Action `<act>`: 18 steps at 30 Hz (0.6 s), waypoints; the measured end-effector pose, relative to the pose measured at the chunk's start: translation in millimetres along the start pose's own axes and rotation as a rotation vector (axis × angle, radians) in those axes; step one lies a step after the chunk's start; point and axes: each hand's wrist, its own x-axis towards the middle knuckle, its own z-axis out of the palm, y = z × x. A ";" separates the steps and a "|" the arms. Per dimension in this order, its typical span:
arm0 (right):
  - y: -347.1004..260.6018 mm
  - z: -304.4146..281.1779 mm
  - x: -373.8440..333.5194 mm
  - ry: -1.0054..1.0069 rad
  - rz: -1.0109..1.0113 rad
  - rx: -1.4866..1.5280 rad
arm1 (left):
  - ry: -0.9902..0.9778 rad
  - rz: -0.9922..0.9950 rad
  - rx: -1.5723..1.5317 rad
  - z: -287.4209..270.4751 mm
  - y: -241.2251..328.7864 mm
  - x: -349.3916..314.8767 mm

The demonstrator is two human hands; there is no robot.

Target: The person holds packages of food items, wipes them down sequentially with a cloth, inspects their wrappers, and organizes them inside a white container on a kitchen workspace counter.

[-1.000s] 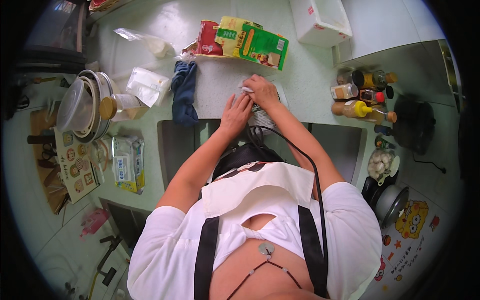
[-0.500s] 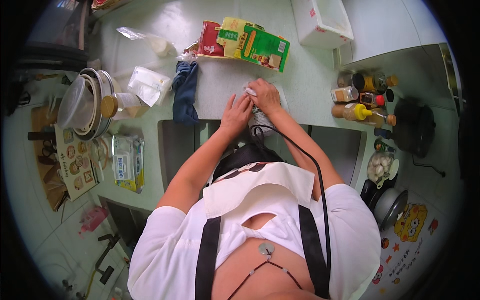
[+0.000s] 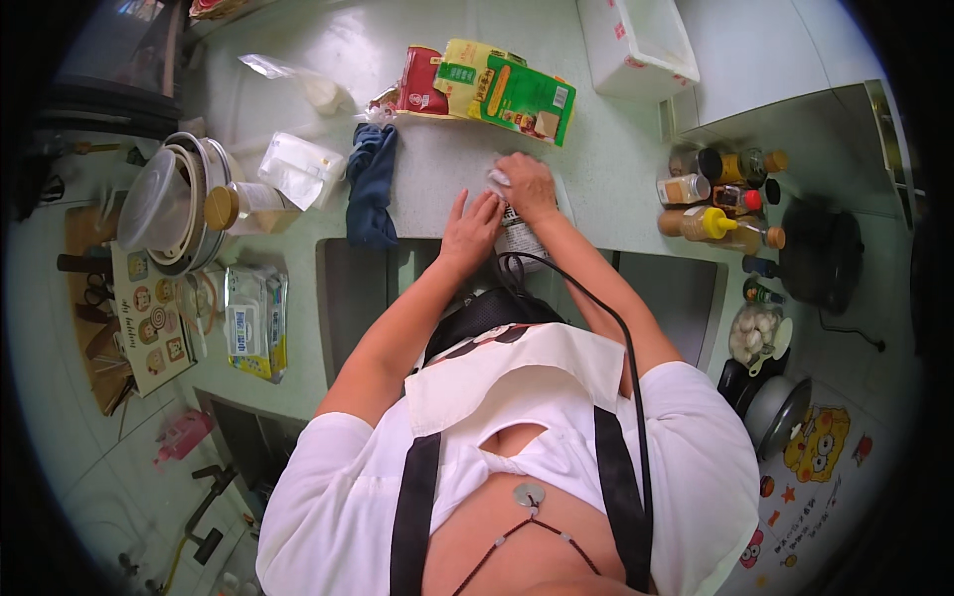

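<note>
At the counter's front edge lies a packet with dark print on white (image 3: 521, 238), mostly covered by my hands and a black cable. My right hand (image 3: 532, 189) is closed, its fingers curled over a small white crumpled piece (image 3: 499, 179) at the packet's far end; whether this is tissue or thin plastic I cannot tell. My left hand (image 3: 471, 230) rests at the packet's left side, fingers stretched out and thumb apart, fingertips next to the white piece. The undersides of both hands are hidden.
Behind my hands lie green, yellow and red food packages (image 3: 522, 94). To the left are a dark blue cloth (image 3: 371, 189), a white packet (image 3: 301, 169), stacked bowls (image 3: 164, 204) and a wipes pack (image 3: 255, 323). Seasoning bottles (image 3: 711, 221) and a white foam box (image 3: 636, 55) stand right.
My right hand has shifted slightly, still over the white piece. My left hand stays nearly in place, and the whole view has moved a little.
</note>
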 end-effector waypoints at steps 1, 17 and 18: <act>18.7 3.7 0.3 0.000 -0.002 -0.134 | 0.001 -0.003 -0.007 -0.2 -1.6 3.1; 1.2 -49.7 -32.7 -0.045 -0.083 0.001 | -0.006 -0.025 -0.054 -2.5 -0.1 2.4; 3.8 -55.3 -38.9 -0.042 -0.141 -0.026 | -0.005 -0.030 -0.070 -1.9 -1.4 2.0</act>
